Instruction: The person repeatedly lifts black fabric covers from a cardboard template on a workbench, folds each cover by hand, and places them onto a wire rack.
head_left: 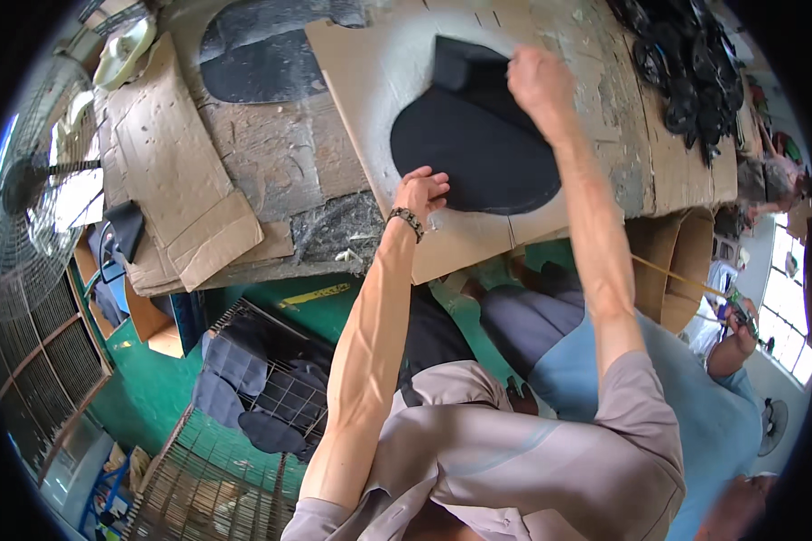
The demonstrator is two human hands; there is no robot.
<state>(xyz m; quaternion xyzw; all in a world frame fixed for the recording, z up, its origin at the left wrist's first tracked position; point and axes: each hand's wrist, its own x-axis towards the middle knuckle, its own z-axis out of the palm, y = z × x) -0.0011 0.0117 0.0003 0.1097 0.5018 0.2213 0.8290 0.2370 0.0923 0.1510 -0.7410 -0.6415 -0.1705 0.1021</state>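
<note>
Black, rounded, fabric-like sheet lies mostly flat (upper end raised); left hand, half-open, touches its lower-left edge; right hand, closed, pinches its upper-right edge.

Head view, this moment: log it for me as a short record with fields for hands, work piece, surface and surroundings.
Left hand: fingers on the lower-left edge of the black sheet
Right hand: curled at the sheet's upper-right edge; grip unclear
Work piece: rounded outline, upper part apparently folded
Surface: cardboard on a worn table
Left side: standing fan
Below table: wire rack bearing dark pieces
Nearby: person in light blue
</note>
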